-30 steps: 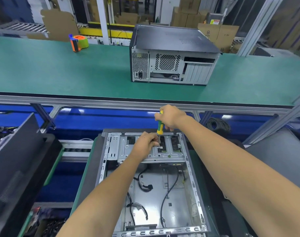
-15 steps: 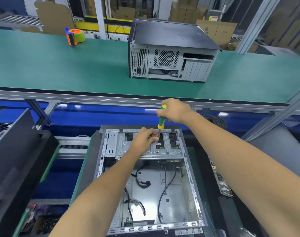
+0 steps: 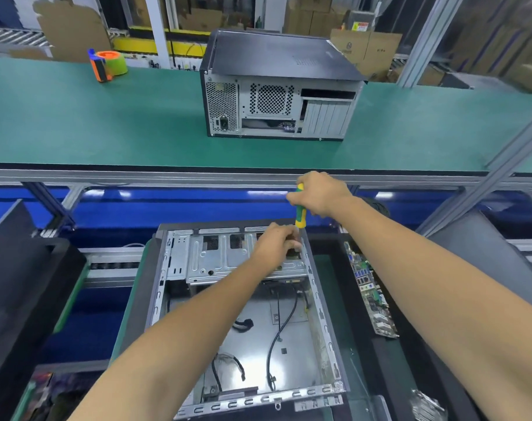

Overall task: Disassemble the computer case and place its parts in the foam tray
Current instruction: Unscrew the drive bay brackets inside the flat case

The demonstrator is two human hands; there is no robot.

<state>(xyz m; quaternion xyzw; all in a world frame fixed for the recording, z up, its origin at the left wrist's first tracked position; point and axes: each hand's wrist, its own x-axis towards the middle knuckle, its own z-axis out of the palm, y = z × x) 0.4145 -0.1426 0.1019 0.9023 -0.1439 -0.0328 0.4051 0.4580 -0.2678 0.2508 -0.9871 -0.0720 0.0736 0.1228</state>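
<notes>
An open computer case (image 3: pixel 292 354) lies on its side in front of me, loose black cables on its bare floor. At its far end sits a metal drive cage (image 3: pixel 216 259). My right hand (image 3: pixel 321 194) grips a yellow and green screwdriver (image 3: pixel 300 212) upright over the cage's right end. My left hand (image 3: pixel 277 244) rests on the cage just below the screwdriver tip, fingers curled around the shaft near the tip. The tip itself is hidden behind my fingers. A removed motherboard (image 3: pixel 371 290) lies in a dark tray to the right of the case.
A second, closed computer case (image 3: pixel 277 86) stands on the green conveyor belt (image 3: pixel 76 123) beyond. An orange and green tape dispenser (image 3: pixel 108 64) sits at the belt's far left. A black panel (image 3: pixel 18 268) leans at my left. A grey panel (image 3: pixel 483 256) stands at right.
Both hands have shifted right along the drive cage, from its middle to its right end, still holding the screwdriver upright. My view moved slightly left.
</notes>
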